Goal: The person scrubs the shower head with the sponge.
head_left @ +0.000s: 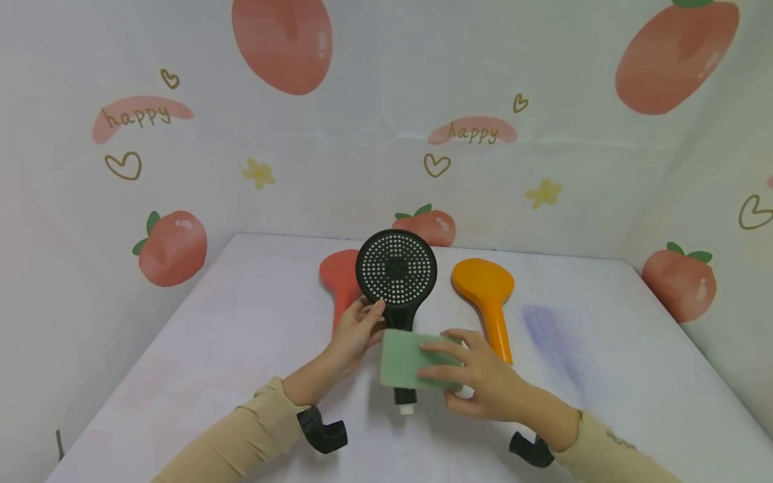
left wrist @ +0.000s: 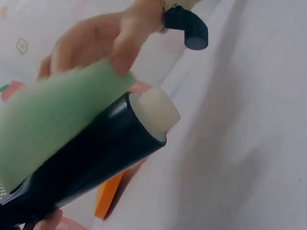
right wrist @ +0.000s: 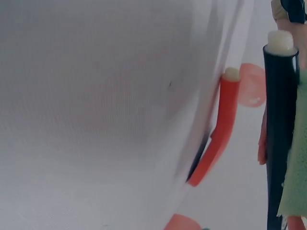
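A black shower head stands upright over the table, its dotted spray face toward me. My left hand grips it by the neck, thumb in front just below the round head. My right hand holds a light green sponge with spread fingers, laid across the front of the handle. The left wrist view shows the sponge along the black handle, with the white threaded end sticking out. Sponge and handle hide part of each hand in the wrist views.
Behind my left hand lies a red shower head, partly covered by the black one. An orange shower head lies beyond my right hand. The white table meets a fruit-printed backdrop. Each wrist carries a black mount.
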A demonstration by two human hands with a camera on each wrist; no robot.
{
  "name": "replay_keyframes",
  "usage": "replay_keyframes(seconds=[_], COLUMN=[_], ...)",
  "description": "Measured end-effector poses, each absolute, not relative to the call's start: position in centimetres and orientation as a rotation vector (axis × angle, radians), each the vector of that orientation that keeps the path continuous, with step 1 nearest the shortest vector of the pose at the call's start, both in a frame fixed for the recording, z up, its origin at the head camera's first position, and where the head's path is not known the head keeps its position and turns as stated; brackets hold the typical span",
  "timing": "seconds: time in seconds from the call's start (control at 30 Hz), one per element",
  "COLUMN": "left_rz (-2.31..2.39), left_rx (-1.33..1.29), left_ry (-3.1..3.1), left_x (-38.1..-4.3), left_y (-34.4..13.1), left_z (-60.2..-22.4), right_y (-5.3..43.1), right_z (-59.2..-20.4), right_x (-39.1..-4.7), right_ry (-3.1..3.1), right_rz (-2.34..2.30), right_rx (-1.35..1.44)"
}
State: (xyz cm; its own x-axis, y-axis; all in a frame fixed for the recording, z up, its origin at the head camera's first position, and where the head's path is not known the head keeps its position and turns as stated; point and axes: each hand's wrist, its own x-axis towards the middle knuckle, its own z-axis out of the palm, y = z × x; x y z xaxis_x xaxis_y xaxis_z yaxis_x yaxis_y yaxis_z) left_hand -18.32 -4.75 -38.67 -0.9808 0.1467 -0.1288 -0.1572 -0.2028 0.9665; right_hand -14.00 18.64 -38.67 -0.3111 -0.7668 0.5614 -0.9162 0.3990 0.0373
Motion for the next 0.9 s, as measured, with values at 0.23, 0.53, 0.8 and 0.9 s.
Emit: replay_keyframes(seconds=[0.23, 0.53, 0.8, 0.9], left_rz=[2.306, 2.346, 2.321, 2.325], left_rx=[-0.050, -0.075, -0.066, -0.059], left_ry=[1.813, 1.771, 1.736, 1.717], left_x=[-18.3, -18.4, -18.0, -17.9], left_y=[-4.5, -4.6, -4.4, -4.4], left_z=[-38.5, -38.5, -38.1, -38.1], right_y=[18.7, 19.2, 19.7, 19.7], right_z=[-38.7, -38.3, -38.0, -38.2], right_x=[-13.7, -13.8, -15.5, -15.6], right_ry=[-2.171, -2.155, -2.200, -2.201], right_rz=[0.373, 0.413, 0.457, 0.476], right_rx=[1.476, 1.524, 1.229, 1.211])
